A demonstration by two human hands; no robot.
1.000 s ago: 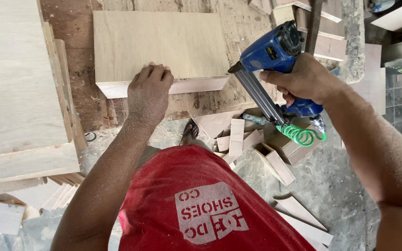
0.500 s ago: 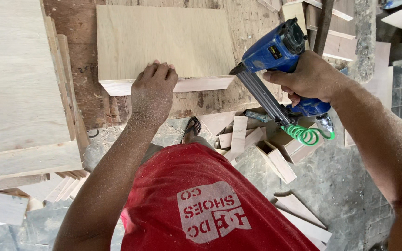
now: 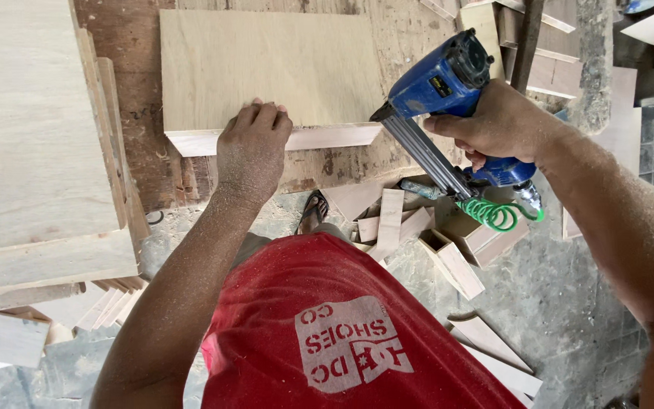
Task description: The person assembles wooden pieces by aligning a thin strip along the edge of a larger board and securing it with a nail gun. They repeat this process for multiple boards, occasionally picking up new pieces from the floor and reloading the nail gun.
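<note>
The plywood panel lies flat on the worn desk, its long pale near edge running left to right, with a thin wood strip set along that edge and cut to a slant at its right end. The left hand rests palm down over the near edge, fingers curled onto the panel top, pressing on both panel and strip rather than gripping anything. The right hand is closed around the handle of a blue nail gun, held in the air just right of the strip's slanted end; the gun's long metal magazine slopes down toward the near right, and a green coiled air hose hangs from the handle base. The gun's nose is near the strip's end, but I cannot tell whether it touches. Left of the panel a stack of larger boards overhangs the desk, leaving only a narrow strip of bare top between. The panel's far side has open desk surface. Near and right, below the desk edge, offcuts and small wooden boxes litter the concrete floor, beside a sandalled foot.
</note>
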